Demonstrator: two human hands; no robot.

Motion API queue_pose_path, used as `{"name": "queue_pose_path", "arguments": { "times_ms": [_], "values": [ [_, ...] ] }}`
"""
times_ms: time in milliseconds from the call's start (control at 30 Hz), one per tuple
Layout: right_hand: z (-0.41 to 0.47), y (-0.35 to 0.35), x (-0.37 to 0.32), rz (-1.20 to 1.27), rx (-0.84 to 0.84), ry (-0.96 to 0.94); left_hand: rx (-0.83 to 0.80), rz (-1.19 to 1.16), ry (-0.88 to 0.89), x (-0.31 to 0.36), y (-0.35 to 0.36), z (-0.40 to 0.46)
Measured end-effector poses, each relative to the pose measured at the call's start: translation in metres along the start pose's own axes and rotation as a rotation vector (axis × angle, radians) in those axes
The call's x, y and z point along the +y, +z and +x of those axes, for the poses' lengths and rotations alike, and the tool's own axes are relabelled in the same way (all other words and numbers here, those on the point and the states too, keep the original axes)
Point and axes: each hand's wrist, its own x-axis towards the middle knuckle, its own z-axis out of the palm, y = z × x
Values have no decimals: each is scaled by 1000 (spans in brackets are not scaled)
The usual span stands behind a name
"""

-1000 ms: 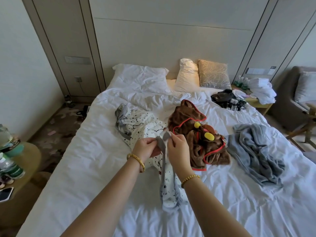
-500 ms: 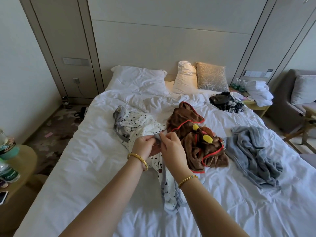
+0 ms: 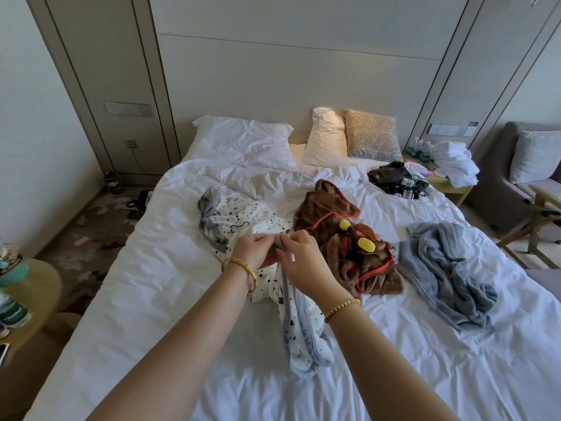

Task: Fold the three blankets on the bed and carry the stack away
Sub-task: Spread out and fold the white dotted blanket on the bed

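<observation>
Left hand (image 3: 253,249) and right hand (image 3: 299,252) close together mid-bed, each pinching the grey hem of the spotted blanket (image 3: 243,218), probably hunting a corner to start the fold. Brown blanket (image 3: 349,253) bunched just beside; grey blanket (image 3: 449,268) crumpled further right, neither folded.

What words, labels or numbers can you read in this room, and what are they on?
None can be read with confidence.
Bottle label: pale lettering, too blurred.
Spotted blanket: small dark marks, perhaps letters, unclear.
Wall sign: too small.
Gadgets on the bed: labels too small.
</observation>
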Motion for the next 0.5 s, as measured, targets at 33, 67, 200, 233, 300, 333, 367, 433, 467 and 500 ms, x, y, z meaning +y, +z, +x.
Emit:
{"name": "queue_pose_path", "arguments": {
  "times_ms": [33,67,200,233,300,333,367,433,467,500],
  "values": [
    [0,2,-2,10,-13,35,21,-4,6,1,1,0],
    [-1,5,-5,24,-31,82,48,-6,15,1,3,1],
    [-11,23,-7,214,-3,344,77,-107,33,7,9,2],
    [-15,28,-5,280,64,411,57,-144,39,10,10,1],
    [-22,32,-2,381,171,526,42,-199,59,15,9,-2],
    [-24,32,0,404,209,542,52,-234,68,19,6,-3],
    [-24,30,2,389,239,529,72,-282,66,22,3,-4],
    [-20,25,5,258,289,422,117,-403,24,27,-6,-5],
    [-17,23,5,182,312,345,132,-459,-3,29,-10,-4],
    [-13,23,3,110,335,266,134,-498,-23,31,-13,-4]
  ]
}}
